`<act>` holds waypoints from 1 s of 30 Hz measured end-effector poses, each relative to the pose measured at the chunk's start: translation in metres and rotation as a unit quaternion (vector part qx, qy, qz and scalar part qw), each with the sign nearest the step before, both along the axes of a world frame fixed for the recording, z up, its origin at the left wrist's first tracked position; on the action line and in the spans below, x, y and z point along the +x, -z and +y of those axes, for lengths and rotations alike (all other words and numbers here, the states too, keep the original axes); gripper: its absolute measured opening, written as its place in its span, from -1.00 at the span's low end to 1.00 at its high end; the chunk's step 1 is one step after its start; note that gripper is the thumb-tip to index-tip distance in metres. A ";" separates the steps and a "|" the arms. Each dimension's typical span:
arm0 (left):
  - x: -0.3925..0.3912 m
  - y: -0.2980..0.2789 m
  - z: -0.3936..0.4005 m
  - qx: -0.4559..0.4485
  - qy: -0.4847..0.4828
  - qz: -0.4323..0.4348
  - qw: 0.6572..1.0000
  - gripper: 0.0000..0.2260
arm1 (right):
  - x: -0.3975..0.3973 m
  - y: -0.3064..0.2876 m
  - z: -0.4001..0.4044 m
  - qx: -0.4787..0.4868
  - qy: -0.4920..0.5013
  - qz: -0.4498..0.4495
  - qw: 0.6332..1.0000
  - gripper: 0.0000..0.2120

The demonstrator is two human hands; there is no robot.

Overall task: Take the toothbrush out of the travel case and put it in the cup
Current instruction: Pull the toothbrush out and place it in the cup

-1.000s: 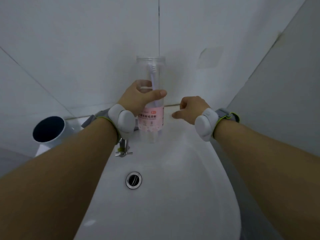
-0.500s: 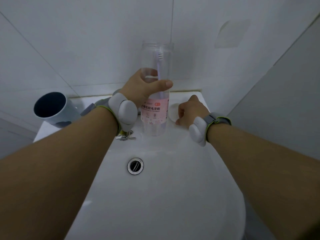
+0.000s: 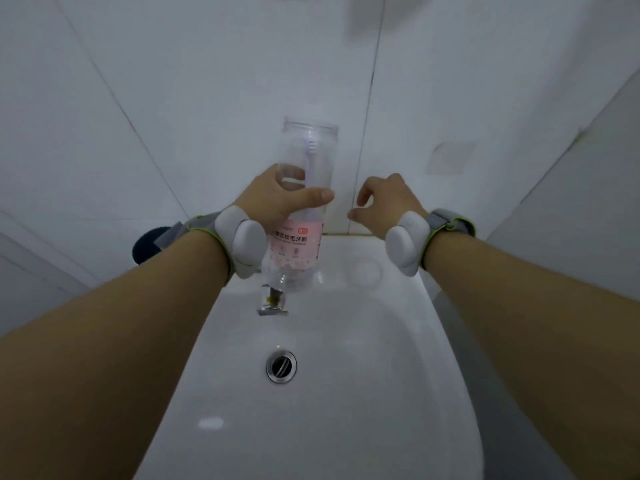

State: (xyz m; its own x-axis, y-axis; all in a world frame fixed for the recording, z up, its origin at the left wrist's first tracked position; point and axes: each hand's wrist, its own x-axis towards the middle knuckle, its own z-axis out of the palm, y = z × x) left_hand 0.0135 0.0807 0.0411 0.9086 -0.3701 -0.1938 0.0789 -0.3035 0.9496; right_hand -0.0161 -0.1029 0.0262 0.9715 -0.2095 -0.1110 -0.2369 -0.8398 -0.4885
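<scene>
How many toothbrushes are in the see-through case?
1. The toothbrush stands upright inside the clear case, bristles near the top, held by the left hand. The pink label and the hand hide the lower part, so another could be hidden.

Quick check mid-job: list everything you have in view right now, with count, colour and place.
travel case: 1, clear plastic with a pink label, held upright above the back of the sink
toothbrush: 1, pale lilac with white bristles, inside the case, head up
cup: 1, dark blue, back left, mostly hidden behind the left wrist
lid: 1, clear round disc, lying on the sink ledge below the right hand
tap: 1, chrome, partly behind the case
sink: 1, white, with a chrome drain in the basin
wall tiles: white, behind
left hand: wrapped around the case
right hand: empty, fingers curled, beside the case
wristbands: 2, grey with white pods, one on each wrist
</scene>
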 end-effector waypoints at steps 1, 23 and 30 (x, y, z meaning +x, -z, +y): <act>0.002 -0.007 0.006 0.011 -0.009 -0.007 1.000 -0.41 | 0.004 -0.014 0.006 0.008 0.000 -0.024 1.000 -0.77; -0.007 -0.058 0.207 0.278 0.005 -0.128 0.952 -0.41 | 0.018 -0.136 0.213 0.037 -0.262 -0.051 0.963 -0.75; -0.008 -0.052 0.244 0.296 0.023 -0.151 0.943 -0.32 | 0.017 -0.126 0.248 -0.083 -0.269 -0.001 0.959 -0.77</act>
